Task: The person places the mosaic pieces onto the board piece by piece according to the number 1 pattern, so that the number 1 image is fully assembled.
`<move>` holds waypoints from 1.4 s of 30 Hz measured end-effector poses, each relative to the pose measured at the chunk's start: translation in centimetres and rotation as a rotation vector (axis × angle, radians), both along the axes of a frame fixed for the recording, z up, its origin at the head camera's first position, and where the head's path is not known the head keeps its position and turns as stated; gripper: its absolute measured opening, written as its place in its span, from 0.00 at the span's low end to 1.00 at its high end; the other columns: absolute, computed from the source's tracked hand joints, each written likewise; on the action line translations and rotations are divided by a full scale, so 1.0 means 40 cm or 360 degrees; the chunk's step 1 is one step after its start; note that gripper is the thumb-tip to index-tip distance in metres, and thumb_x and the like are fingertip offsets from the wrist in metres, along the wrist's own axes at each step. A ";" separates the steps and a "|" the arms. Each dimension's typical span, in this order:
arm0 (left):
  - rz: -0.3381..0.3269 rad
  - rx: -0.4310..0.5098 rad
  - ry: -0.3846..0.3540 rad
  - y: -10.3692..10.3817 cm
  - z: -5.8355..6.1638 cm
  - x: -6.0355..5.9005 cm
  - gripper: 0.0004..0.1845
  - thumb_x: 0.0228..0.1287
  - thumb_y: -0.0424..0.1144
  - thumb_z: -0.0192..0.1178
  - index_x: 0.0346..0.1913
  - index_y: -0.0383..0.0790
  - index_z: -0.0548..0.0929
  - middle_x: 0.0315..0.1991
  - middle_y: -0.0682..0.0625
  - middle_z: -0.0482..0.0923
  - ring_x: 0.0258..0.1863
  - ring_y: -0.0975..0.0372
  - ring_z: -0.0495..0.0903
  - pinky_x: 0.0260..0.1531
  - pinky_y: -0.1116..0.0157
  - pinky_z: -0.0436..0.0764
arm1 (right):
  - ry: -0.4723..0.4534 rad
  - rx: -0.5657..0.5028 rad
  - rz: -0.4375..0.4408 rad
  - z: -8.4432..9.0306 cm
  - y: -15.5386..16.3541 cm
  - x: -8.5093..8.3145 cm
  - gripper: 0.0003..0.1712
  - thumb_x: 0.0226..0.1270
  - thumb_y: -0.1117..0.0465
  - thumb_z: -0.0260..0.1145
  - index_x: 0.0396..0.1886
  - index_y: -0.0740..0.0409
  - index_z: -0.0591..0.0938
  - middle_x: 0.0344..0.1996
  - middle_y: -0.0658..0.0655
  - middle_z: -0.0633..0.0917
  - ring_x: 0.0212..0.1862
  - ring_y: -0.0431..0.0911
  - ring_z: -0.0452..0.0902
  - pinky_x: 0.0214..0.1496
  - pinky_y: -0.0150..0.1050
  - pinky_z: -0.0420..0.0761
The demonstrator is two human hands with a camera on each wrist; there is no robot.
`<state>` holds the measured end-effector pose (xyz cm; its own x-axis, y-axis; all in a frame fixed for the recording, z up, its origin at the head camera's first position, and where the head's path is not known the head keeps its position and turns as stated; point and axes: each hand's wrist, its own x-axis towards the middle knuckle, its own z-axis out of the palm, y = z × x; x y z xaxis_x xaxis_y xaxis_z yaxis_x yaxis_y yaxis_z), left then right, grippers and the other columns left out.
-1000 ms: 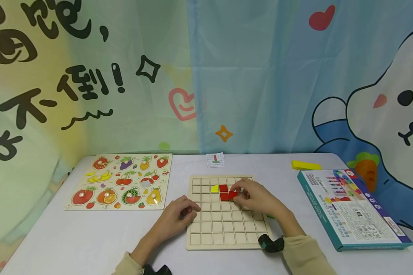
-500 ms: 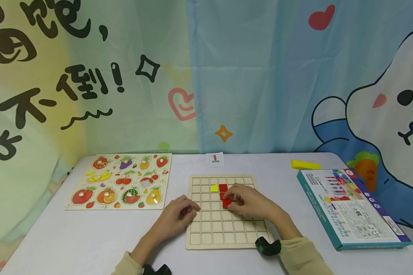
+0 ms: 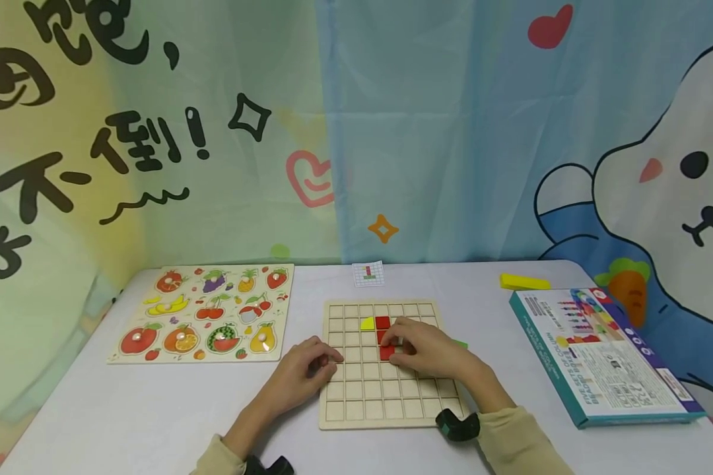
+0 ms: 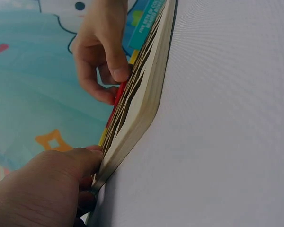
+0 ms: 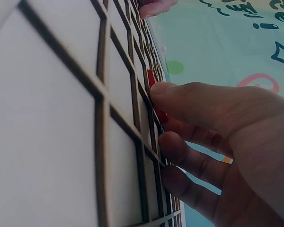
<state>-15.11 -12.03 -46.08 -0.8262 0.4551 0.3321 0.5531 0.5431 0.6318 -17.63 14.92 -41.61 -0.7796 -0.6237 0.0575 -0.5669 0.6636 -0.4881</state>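
R hand (image 3: 423,348) pinches nearest red block (image 3: 386,354), prob. light, stiff, best held by its sides; L hand (image 3: 305,369), fingers loosely bent, at left edge of board (image 3: 353,392).

A pale wooden square board with a raised grid (image 3: 371,392) lies flat, its left edge touched by the left hand (image 3: 300,373). Toward its far side, a small yellow piece with one cut corner (image 3: 367,324) sits just left of a glossy red square tile (image 3: 382,322). A second red tile (image 3: 383,335), partly covered by fingers, lies nearer; nearest, the right hand (image 3: 424,348) pinches a third red tile (image 3: 386,354); whether it is seated is unclear.
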 end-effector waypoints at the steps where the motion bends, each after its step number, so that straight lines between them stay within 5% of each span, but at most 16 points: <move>1: 0.0000 0.0000 0.0000 -0.001 0.000 0.000 0.08 0.56 0.39 0.59 0.38 0.56 0.79 0.26 0.63 0.68 0.27 0.70 0.67 0.28 0.75 0.67 | -0.0002 0.0003 -0.0003 -0.001 -0.001 0.000 0.10 0.55 0.53 0.64 0.39 0.44 0.77 0.32 0.44 0.73 0.28 0.36 0.66 0.31 0.27 0.68; 11: -0.0017 0.0026 -0.0008 -0.002 -0.002 0.004 0.08 0.56 0.38 0.59 0.38 0.54 0.79 0.26 0.62 0.68 0.26 0.70 0.67 0.27 0.75 0.67 | -0.0094 0.0012 -0.0025 0.007 0.008 0.001 0.11 0.58 0.54 0.61 0.41 0.45 0.78 0.33 0.43 0.74 0.30 0.37 0.67 0.33 0.29 0.69; 21: -0.0011 0.0023 0.0006 -0.001 -0.002 0.002 0.09 0.56 0.38 0.59 0.38 0.55 0.79 0.26 0.62 0.68 0.26 0.70 0.66 0.27 0.76 0.67 | -0.0293 -0.0072 -0.0205 0.033 0.128 -0.018 0.13 0.60 0.57 0.60 0.45 0.52 0.76 0.34 0.47 0.76 0.35 0.41 0.71 0.37 0.31 0.73; 33: -0.0020 0.0036 0.0012 -0.002 -0.006 0.001 0.08 0.56 0.38 0.58 0.38 0.56 0.79 0.26 0.62 0.68 0.26 0.71 0.66 0.27 0.76 0.67 | -0.0361 -0.0006 -0.0349 0.020 0.227 -0.034 0.10 0.57 0.59 0.62 0.40 0.53 0.76 0.32 0.49 0.76 0.34 0.42 0.71 0.35 0.32 0.72; 42: -0.0030 0.0038 0.0022 -0.001 -0.008 -0.002 0.08 0.57 0.39 0.58 0.39 0.56 0.79 0.26 0.62 0.68 0.26 0.71 0.66 0.27 0.76 0.67 | -0.0560 0.0063 -0.0465 0.035 0.243 -0.032 0.12 0.51 0.58 0.66 0.35 0.55 0.76 0.27 0.52 0.73 0.32 0.43 0.67 0.32 0.36 0.67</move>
